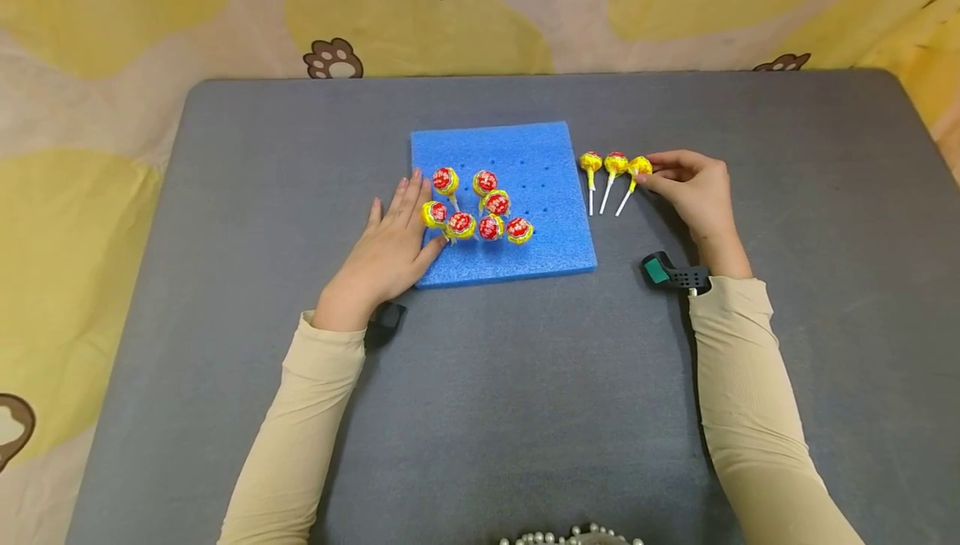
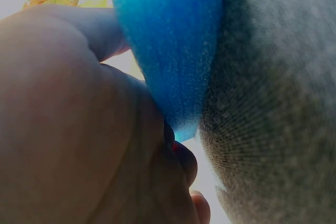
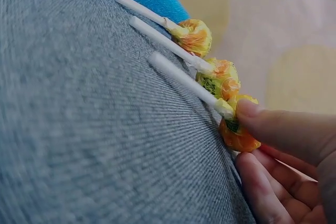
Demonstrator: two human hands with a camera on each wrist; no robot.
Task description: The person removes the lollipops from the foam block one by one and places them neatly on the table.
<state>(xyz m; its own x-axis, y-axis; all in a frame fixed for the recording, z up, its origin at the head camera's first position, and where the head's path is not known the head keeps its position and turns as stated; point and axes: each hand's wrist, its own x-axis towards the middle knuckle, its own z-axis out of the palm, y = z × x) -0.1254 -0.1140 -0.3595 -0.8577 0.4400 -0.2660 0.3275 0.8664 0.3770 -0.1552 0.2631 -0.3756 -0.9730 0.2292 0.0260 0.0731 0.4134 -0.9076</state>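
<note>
A blue foam block (image 1: 566,253) dotted with small holes lies on the table, several yellow-and-red wrapped lollipops (image 1: 491,227) standing in its left and middle part. My left hand (image 1: 386,252) lies along the block's left edge with its fingers straight, the thumb beside the lowest lollipops. In the left wrist view, the palm and fingers are against the foam's side (image 2: 168,40). Right of the block, my right hand (image 1: 693,195) pinches the wrapped head of a lollipop (image 3: 239,136) between thumb and fingers. Its white stick points toward the near side.
Two more loose lollipops (image 1: 591,163) lie between the block and the right hand, sticks toward me. The grey table (image 1: 525,412) reaches back to a yellow patterned cloth (image 1: 420,12). A dark wrist device (image 1: 675,272) sits beside the right wrist.
</note>
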